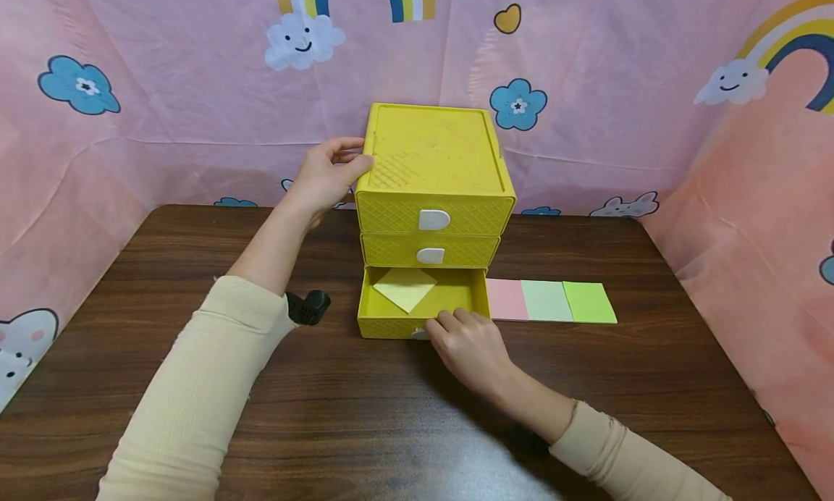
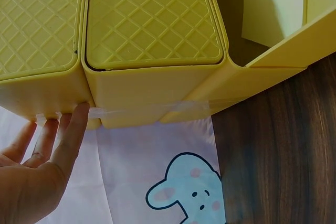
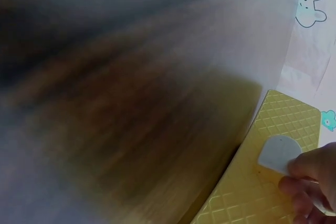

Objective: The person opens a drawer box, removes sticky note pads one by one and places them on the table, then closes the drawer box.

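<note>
A yellow three-tier drawer unit stands on the table, its bottom drawer pulled out. Inside that drawer lies a pale yellow sticky note, turned cornerwise. My right hand pinches the white handle of the bottom drawer between thumb and fingers. At the unit's upper left side is my left hand, its thumb at the top edge. The left wrist view shows its extended fingers touching the side wall. The upper two drawers are closed.
Right of the drawer lie a pink sticky note, a pale green one and a lime one in a row on the dark wooden table. A pink patterned cloth hangs behind and at both sides.
</note>
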`<action>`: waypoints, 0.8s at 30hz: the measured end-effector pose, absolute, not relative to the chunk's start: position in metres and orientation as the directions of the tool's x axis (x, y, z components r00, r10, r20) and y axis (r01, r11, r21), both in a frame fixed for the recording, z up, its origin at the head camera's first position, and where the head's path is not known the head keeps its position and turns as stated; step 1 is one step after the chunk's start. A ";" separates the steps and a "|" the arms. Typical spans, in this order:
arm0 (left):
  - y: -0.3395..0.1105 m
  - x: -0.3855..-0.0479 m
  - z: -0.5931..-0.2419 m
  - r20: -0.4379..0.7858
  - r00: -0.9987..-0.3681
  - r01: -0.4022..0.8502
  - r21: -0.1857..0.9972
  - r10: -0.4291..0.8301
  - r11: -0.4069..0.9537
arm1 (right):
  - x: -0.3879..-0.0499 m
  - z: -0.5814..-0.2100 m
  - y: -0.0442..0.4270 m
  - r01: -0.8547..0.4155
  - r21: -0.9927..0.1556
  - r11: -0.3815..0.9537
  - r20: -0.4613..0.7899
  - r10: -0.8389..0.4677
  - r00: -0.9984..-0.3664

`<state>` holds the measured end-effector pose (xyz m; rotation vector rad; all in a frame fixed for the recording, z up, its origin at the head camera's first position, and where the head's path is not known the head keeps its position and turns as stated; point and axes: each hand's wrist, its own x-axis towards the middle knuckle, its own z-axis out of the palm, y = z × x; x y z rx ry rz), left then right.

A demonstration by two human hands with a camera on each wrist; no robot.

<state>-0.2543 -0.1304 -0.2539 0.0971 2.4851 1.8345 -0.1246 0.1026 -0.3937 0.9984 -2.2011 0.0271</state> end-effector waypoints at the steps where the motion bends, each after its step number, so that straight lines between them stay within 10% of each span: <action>1: -0.130 -0.254 -0.254 -0.003 -0.997 0.021 0.956 0.080 0.294 | -0.124 -0.394 0.103 -0.668 0.258 0.698 0.613 -0.653 -0.445; 24: -0.131 -0.254 -0.256 0.013 -0.997 0.039 0.944 0.081 0.326 | -0.104 -0.393 0.104 -0.697 0.279 0.661 0.628 -0.675 -0.388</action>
